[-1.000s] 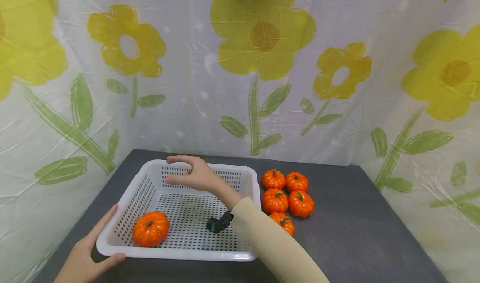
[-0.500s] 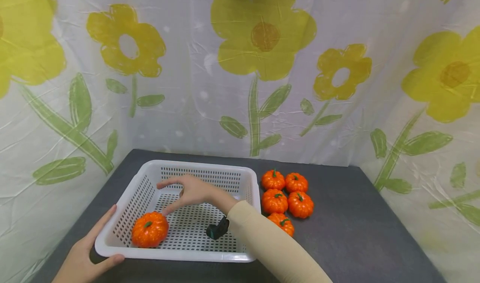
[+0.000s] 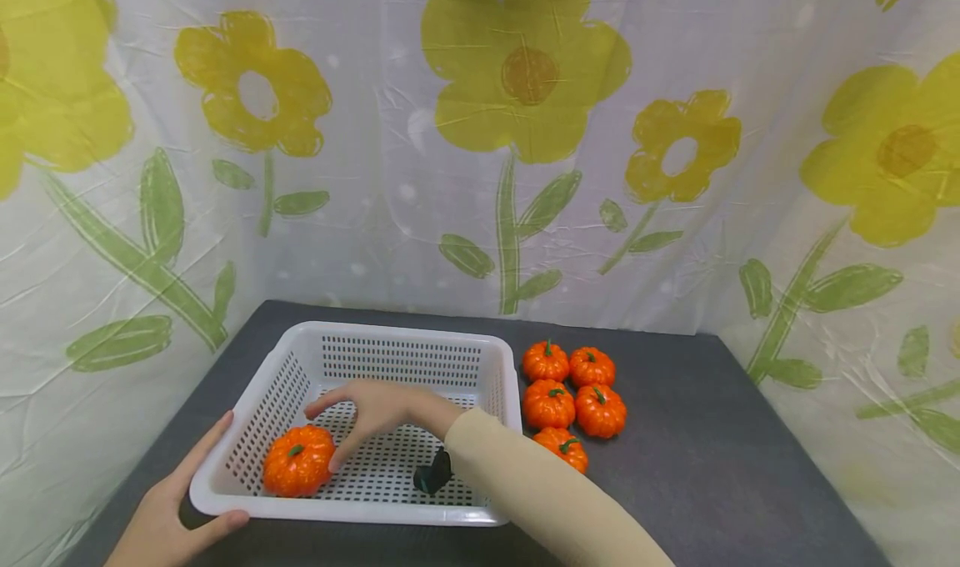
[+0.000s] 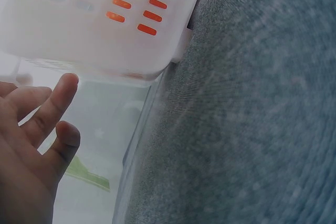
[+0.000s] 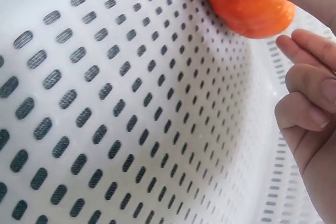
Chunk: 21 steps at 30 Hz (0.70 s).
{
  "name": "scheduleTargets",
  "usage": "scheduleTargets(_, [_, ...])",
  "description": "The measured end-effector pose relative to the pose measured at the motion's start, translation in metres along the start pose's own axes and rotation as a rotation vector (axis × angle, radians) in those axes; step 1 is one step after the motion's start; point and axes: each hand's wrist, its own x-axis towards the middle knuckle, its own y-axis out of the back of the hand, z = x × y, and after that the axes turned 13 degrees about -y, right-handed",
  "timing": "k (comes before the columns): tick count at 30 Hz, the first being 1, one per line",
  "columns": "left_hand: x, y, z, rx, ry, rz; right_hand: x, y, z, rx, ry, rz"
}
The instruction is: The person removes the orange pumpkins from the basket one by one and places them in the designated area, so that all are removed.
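Note:
A white perforated plastic basket (image 3: 352, 513) stands on the dark table, with one orange pumpkin (image 3: 294, 469) in its front left corner. My right hand (image 3: 378, 408) reaches into the basket beside that pumpkin, thumb and fingers spread apart. In the right wrist view the pumpkin (image 5: 249, 6) lies between the thumb and fingertips, with a gap at the fingers; whether the thumb touches it I cannot tell. At the basket's left front corner, my left hand (image 3: 161, 504) rests with thumb and fingers extended along the rim. The left wrist view shows its fingers near the basket wall (image 4: 68, 35).
Several more orange pumpkins (image 3: 549, 403) stand close together on the table, just right of the basket. A black wrist device (image 3: 432, 473) hangs under the right wrist. Behind the table (image 3: 697, 467) hangs a white curtain (image 3: 375, 250) printed with yellow flowers.
My right hand has come down and towards me, from above the basket's far side to beside the pumpkin inside. The left hand and the pumpkins have stayed in place.

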Motion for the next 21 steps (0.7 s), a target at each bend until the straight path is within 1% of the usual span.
scheduleTargets(7, [0.001,0.001,-0.001,0.012,0.028,-0.028,0.004,-0.005,0.0,0.013,0.025,-0.001])
scheduleTargets(9, [0.002,0.001,-0.001,0.013,0.03,-0.035,0.005,-0.007,0.0,0.008,0.021,0.004])
scheduleTargets(16, [0.003,0.001,0.003,-0.021,0.055,-0.061,0.005,-0.012,0.0,0.053,0.007,-0.013])
scheduleTargets(21, [0.004,0.001,0.004,-0.045,0.072,-0.071,0.003,-0.009,-0.002,0.043,-0.001,-0.014])
